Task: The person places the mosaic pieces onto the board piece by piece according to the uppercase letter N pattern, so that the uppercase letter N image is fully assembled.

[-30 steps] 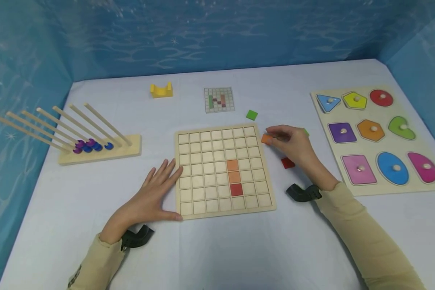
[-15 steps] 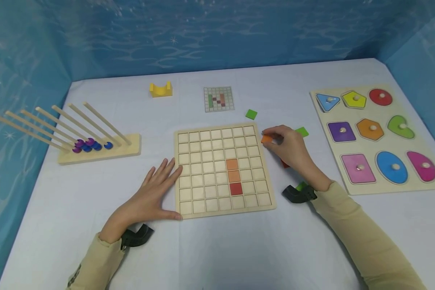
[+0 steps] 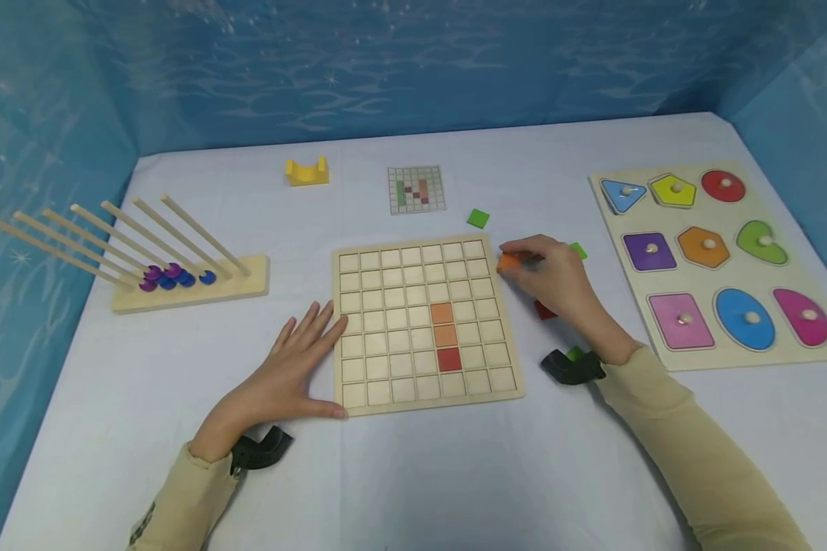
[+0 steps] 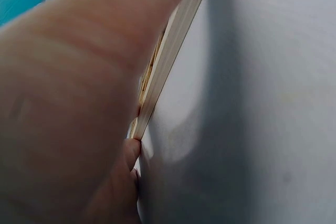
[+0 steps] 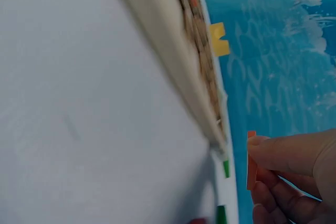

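Note:
A square wooden grid board (image 3: 420,407) lies on the table, with two orange tiles (image 3: 444,335) and a red tile (image 3: 449,360) in one column. My left hand (image 3: 282,379) rests at its left edge, fingers spread and straight, fingertips and thumb touching the frame. Beside the board's upper right edge, my right hand (image 3: 558,279) pinches an orange tile (image 3: 508,262) between thumb and fingers. The right wrist view shows this tile (image 5: 251,166) edge-on. Under that hand lies a partly hidden red tile (image 3: 544,310), with green tiles (image 3: 578,250) near it.
A pattern card (image 3: 416,190) and a green tile (image 3: 478,219) lie behind the board. Further left is a yellow notched block (image 3: 307,171). A peg stand (image 3: 258,279) with several beads is at the left, and a knobbed shape puzzle (image 3: 668,283) at the right.
My right hand, still pinching the orange tile, has shifted only slightly beside the board. The left hand stays where it was, and the tiles on the board are unchanged.

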The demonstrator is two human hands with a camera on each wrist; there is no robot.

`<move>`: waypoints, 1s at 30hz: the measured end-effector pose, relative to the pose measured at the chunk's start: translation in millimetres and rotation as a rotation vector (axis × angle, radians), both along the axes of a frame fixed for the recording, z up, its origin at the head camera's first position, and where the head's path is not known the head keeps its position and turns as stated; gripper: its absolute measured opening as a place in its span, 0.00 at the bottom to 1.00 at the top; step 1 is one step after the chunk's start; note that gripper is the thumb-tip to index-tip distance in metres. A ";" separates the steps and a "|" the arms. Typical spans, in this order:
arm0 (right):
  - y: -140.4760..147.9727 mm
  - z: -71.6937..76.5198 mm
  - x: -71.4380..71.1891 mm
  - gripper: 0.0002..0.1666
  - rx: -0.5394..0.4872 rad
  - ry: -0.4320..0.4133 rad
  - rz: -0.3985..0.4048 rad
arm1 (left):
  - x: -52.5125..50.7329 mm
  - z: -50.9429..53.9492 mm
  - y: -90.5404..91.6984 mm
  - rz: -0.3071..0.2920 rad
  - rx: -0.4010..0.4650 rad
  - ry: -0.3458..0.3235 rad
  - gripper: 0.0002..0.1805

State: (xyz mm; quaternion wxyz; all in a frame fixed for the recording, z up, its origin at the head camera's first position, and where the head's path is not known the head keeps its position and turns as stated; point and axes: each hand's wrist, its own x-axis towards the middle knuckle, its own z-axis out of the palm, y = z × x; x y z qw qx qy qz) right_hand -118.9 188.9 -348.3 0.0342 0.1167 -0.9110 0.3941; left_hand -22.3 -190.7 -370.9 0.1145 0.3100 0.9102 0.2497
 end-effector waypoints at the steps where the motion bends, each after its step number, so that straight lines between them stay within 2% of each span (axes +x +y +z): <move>1: -0.7 3.0 0.3 0.15 -0.006 0.002 0.001 | 0.0 0.2 0.1 0.000 -0.001 -0.001 0.66; 8: -16.7 26.0 2.9 0.17 -0.057 -0.008 0.047 | 0.2 1.6 0.4 0.003 -0.005 -0.011 0.67; 12: -30.2 30.1 3.7 0.18 -0.084 -0.023 0.112 | 0.1 1.7 0.5 0.001 -0.001 -0.008 0.67; 20: -54.4 19.1 4.0 0.16 -0.100 -0.042 0.247 | -0.4 -0.3 0.3 0.001 -0.010 0.007 0.67; 30: -61.2 3.2 5.5 0.16 -0.131 -0.167 0.295 | -0.3 -1.0 0.3 -0.002 -0.001 0.017 0.67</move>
